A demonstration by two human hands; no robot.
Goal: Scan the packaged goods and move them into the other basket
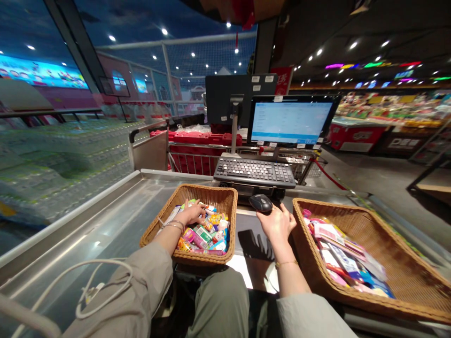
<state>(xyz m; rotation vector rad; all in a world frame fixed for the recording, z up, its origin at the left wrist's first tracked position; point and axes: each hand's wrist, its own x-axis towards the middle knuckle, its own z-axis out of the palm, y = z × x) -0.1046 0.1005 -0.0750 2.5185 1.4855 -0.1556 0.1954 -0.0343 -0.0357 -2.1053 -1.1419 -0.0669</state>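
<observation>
My left hand [192, 213] reaches into the left wicker basket [165, 213], fingers curled down among several small colourful packets [207, 230]; what it grips, if anything, is hidden. My right hand [278, 223] is raised between the two baskets, closed round a black handheld scanner [261, 203]. The right wicker basket [398, 263] holds more packets [347, 258] and lies just right of that hand.
A black keyboard [254, 171] sits beyond the baskets, with a lit screen [290, 122] and a second monitor's back [230, 98] behind. The steel counter [102, 220] runs left. Red shopping carts [197, 150] stand behind the till. Stacked water bottles [52, 164] fill the left.
</observation>
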